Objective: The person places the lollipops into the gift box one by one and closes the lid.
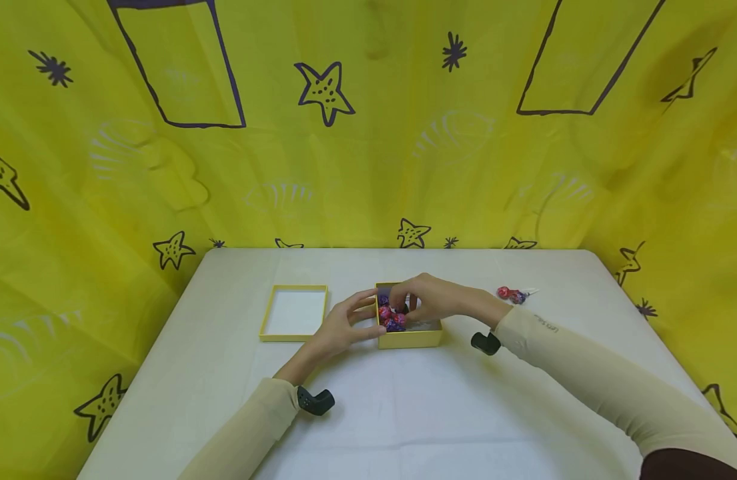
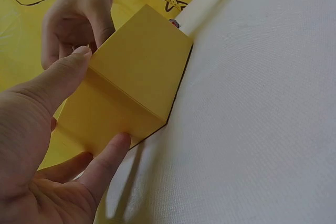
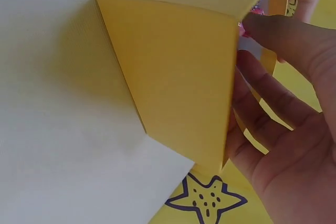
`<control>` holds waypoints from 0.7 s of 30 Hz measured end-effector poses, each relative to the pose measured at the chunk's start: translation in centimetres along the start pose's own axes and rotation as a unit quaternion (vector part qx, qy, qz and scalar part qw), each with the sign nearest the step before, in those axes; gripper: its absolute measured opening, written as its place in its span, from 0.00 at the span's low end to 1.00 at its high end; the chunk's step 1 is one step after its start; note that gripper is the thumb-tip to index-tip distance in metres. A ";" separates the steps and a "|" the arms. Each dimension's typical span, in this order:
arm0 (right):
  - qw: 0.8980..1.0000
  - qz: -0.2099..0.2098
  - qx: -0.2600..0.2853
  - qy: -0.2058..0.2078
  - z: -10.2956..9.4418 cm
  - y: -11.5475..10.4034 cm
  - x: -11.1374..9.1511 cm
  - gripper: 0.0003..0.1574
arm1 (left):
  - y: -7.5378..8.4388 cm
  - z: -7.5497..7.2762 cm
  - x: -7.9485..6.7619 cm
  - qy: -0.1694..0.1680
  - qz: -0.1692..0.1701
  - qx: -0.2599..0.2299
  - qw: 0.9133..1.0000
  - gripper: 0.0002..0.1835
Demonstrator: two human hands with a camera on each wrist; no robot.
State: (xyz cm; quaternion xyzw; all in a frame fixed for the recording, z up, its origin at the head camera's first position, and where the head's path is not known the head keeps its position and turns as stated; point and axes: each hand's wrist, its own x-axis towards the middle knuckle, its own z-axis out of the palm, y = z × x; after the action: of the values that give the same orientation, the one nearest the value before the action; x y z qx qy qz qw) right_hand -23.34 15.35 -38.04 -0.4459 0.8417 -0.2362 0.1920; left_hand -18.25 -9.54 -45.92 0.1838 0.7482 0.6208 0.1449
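Note:
A yellow box (image 1: 409, 341) stands uncovered on the table, with several red and purple wrapped lollipops (image 1: 392, 320) in its left part. At the box's left end my left hand (image 1: 343, 325) holds it, thumb at the near corner; the left wrist view shows its fingers spread against the yellow side. My right hand (image 1: 431, 298) reaches over the rim from the right, its fingers bent down into the box beside the candies. In the right wrist view a pink wrapper (image 3: 243, 29) shows by the right thumb. The wall hides the right fingertips, so whether they pinch a lollipop is unclear.
Left of the box lies a shallow yellow-rimmed lid (image 1: 295, 313), its white inside facing up. Two or so loose lollipops (image 1: 515, 295) rest on the white tabletop (image 1: 440, 413) at the right. A patterned yellow curtain (image 1: 368, 167) hangs behind the table.

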 end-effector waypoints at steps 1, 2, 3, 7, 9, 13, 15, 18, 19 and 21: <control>1.000 -0.001 0.000 0.003 -0.1 0.0 -0.1 0.15 | -0.1 0.0 0.0 0.000 -0.001 -0.001 1.000 0.42; 1.000 -0.002 -0.001 0.006 -0.2 0.0 -0.2 0.16 | -0.1 0.0 0.0 -0.002 -0.001 -0.002 1.000 0.42; 1.000 -0.001 0.000 0.008 -0.3 0.0 -0.2 0.17 | -0.1 0.0 0.0 -0.003 0.000 -0.004 1.000 0.43; 1.000 0.010 -0.012 0.021 -0.9 0.0 -0.5 0.21 | 0.0 0.0 -0.1 -0.003 -0.001 -0.004 1.000 0.43; 0.999 0.009 -0.014 0.033 -1.2 -0.1 -0.7 0.21 | 0.1 0.0 -0.1 -0.003 0.000 -0.004 1.000 0.43; 0.998 -0.002 -0.017 0.060 -1.9 -0.2 -1.3 0.22 | 0.1 0.1 0.0 -0.005 0.001 -0.007 1.000 0.43; 0.997 -0.003 -0.020 0.069 -2.2 -0.3 -1.7 0.23 | 0.1 0.1 0.0 -0.005 0.000 -0.008 1.000 0.43; 0.997 0.004 -0.028 0.078 -2.9 -0.3 -2.2 0.25 | 0.1 0.1 0.1 -0.005 -0.001 -0.006 1.000 0.44; 0.996 0.007 -0.031 0.081 -3.1 -0.3 -2.3 0.25 | 0.1 0.0 0.1 -0.005 0.000 -0.006 1.000 0.44; 0.996 0.013 -0.034 0.086 -3.5 -0.3 -2.7 0.26 | 0.1 0.0 0.1 -0.005 0.001 -0.004 1.000 0.44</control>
State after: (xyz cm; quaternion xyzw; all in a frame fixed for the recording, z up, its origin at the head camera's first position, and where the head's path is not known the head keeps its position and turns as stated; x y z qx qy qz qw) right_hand -23.56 18.22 -34.72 -0.4190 0.8685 -0.2424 0.1070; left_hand -18.31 -9.47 -45.86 0.1870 0.7446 0.6232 0.1488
